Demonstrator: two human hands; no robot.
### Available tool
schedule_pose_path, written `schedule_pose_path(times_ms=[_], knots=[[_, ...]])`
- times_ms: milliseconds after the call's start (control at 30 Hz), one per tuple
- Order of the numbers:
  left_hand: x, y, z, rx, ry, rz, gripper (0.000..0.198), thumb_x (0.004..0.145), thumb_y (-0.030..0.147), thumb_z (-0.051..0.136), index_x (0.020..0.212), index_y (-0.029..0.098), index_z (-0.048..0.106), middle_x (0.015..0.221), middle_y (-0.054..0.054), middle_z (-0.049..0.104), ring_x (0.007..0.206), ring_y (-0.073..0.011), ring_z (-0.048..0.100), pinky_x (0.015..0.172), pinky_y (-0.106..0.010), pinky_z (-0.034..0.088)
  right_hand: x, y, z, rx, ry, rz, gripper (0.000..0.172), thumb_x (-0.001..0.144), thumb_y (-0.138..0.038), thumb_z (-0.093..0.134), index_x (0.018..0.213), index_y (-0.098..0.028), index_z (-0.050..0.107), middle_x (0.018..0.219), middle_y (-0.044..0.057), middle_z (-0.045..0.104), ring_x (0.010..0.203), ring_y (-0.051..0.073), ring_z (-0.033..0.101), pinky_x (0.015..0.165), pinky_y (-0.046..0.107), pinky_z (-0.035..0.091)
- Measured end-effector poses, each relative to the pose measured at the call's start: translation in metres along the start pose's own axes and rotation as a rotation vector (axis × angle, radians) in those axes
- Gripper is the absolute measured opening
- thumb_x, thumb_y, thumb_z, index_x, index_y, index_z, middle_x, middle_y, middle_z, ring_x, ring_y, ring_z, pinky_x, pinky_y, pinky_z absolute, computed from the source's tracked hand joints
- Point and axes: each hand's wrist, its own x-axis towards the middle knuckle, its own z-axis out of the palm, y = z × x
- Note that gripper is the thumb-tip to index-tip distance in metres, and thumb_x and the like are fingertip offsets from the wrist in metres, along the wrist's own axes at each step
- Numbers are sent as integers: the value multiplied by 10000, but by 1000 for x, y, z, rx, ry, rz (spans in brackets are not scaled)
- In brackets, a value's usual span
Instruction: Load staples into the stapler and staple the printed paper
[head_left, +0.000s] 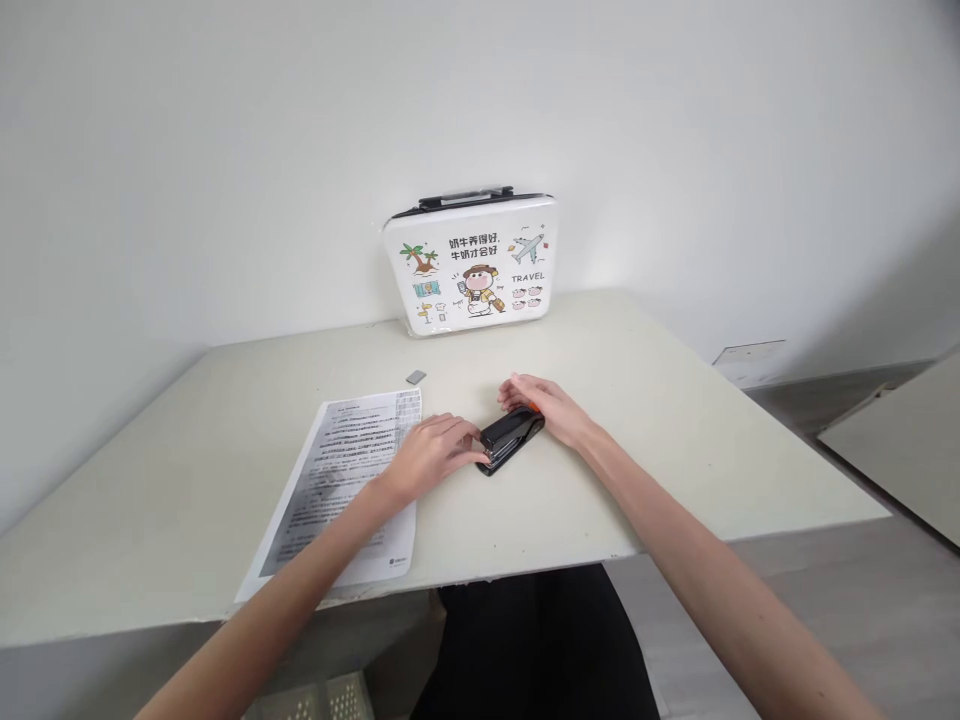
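A black stapler (pixel 511 438) lies on the pale table (pixel 675 420), near the middle. My left hand (pixel 431 455) rests beside it, its fingertips touching the stapler's near left end. My right hand (pixel 544 405) lies over the stapler's far right end, fingers curled against it. A printed sheet of paper (pixel 341 480) lies under my left wrist, reaching to the table's front edge. A small grey strip of staples (pixel 415 377) sits just beyond the paper.
A white case (pixel 471 265) with cartoon pictures and a black handle leans against the wall at the back of the table. Another table's corner (pixel 900 440) shows at the right. A white crate (pixel 330 700) stands on the floor below.
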Motion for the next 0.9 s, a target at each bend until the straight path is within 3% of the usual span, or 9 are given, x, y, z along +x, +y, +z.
schedule_pose_path(times_ms=[100,200,267,333,433,533,667,900], knots=[[-28,7,-20,67,11,-16,336,1035,516,611,1209,232,652,1172,-91,727,1115,-274,673,1007,-443,512,-2,-1,0,-84,4,-2,534,847,-745,686,930,-218,728,980,62,757,870,199,688,863,327,529],[-74,13,-40,106,-18,-45,422,1044,507,590,1392,268,588,1408,-111,646,1329,-306,581,1134,-507,462,-5,-3,3,-188,-3,-6,516,861,-740,667,896,-229,726,970,56,759,860,205,691,775,306,514],[-110,17,-46,152,-53,-68,618,1012,581,603,1552,309,473,1582,-115,527,1470,-355,467,1193,-558,414,-7,-4,5,-256,-26,-21,524,869,-744,648,851,-227,726,916,52,754,821,206,674,721,302,495],[-142,22,-47,217,-71,-110,872,966,666,615,1683,320,259,1688,-127,387,1551,-403,349,1216,-596,382,-8,-4,7,-339,-36,-36,560,883,-762,606,798,-222,728,815,44,732,731,195,631,658,302,462],[-172,34,-39,303,-103,-131,1016,950,691,618,1719,293,87,1730,-129,279,1579,-422,279,1246,-613,330,-9,-1,8,-442,10,-47,638,902,-795,531,725,-213,726,674,28,668,620,176,546,594,307,404],[-178,49,-28,335,-108,-118,850,1041,519,556,1718,286,99,1744,-100,233,1588,-392,255,1273,-585,296,-11,3,8,-491,65,-46,674,904,-806,506,681,-206,717,634,22,639,604,173,518,596,313,385],[-166,71,-16,306,-99,-120,668,1088,237,419,1702,347,182,1750,-45,221,1595,-349,243,1275,-594,295,-13,6,7,-527,108,-44,681,907,-802,503,642,-202,686,611,13,598,599,167,484,598,316,362],[-139,106,4,185,-22,-176,666,1096,173,392,1695,373,181,1763,-47,181,1600,-324,231,1259,-593,328,-15,8,10,-570,214,-80,702,901,-824,484,593,-205,603,589,10,552,592,173,480,584,318,360]])
